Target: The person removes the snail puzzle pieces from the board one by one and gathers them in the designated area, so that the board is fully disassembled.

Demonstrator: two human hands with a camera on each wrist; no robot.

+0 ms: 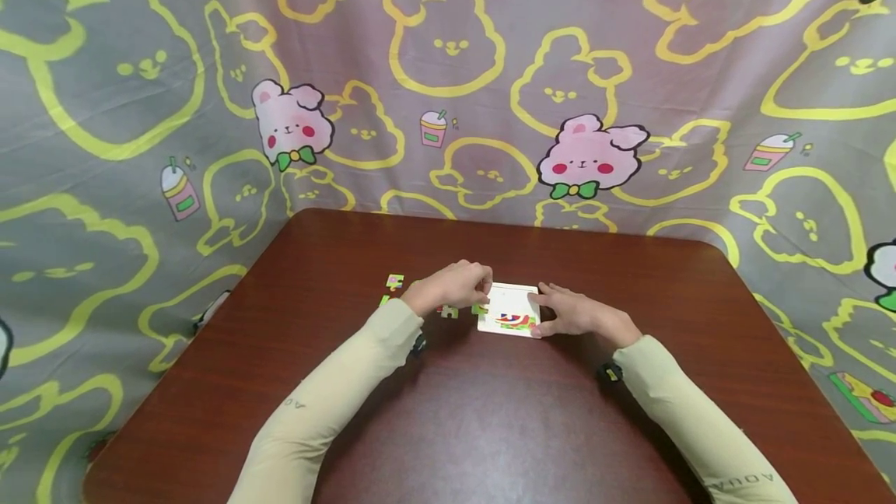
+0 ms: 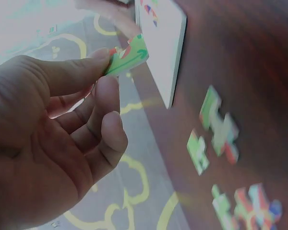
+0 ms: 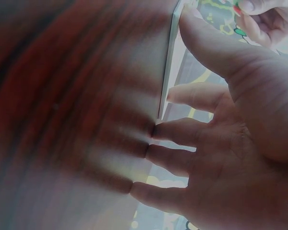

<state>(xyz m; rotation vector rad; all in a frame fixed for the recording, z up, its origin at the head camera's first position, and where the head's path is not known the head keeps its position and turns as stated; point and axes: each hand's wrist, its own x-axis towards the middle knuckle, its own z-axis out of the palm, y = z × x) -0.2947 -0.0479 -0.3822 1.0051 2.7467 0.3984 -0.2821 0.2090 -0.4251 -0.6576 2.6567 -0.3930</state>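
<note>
My left hand (image 1: 458,284) pinches a green jigsaw puzzle piece (image 2: 128,56) between thumb and forefinger, its other fingers loosely curled. The piece is held at the left side of a white puzzle board (image 1: 509,298). Several joined pieces (image 1: 516,321) with red, blue and green print lie along the board's near edge. At the board's right side rests my right hand (image 1: 570,311), fingers spread and fairly straight. In the right wrist view its thumb (image 3: 197,28) lies on the board's edge, and several fingertips touch the table.
Loose puzzle pieces lie on the brown table (image 1: 462,411) left of the board, among them a green and pink one (image 1: 395,281) and one beneath the left wrist (image 1: 449,312). A patterned curtain (image 1: 483,99) hangs behind the table.
</note>
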